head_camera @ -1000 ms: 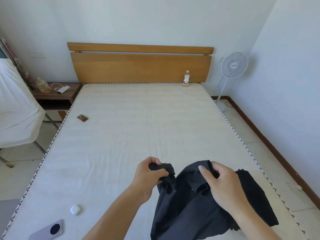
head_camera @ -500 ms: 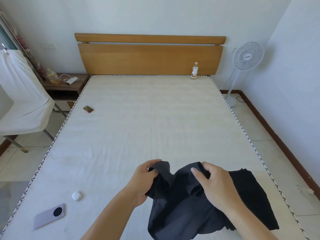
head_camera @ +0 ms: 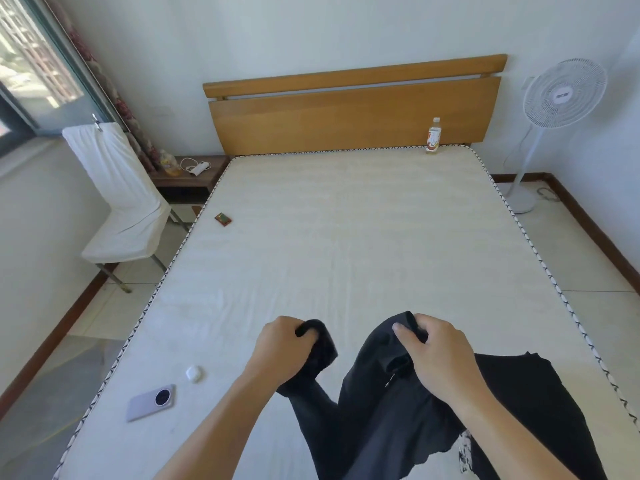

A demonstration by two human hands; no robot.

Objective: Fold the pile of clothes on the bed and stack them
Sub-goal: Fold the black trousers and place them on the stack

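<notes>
Gripping a dark garment (head_camera: 377, 420) by two bunched corners, the left hand (head_camera: 280, 351) and right hand (head_camera: 440, 355) both have their fingers curled tight round the cloth, holding it above the near end of the bed (head_camera: 346, 237), where a phone (head_camera: 151, 401) and a small white case (head_camera: 194, 373) lie to the left.

Both hands grip a dark garment over the bed

Left hand (head_camera: 280, 348) and right hand (head_camera: 438, 355) clutch the dark garment (head_camera: 388, 424) at six o'clock on the bed (head_camera: 346, 237); a phone (head_camera: 151, 402) lies at eight o'clock.
</notes>
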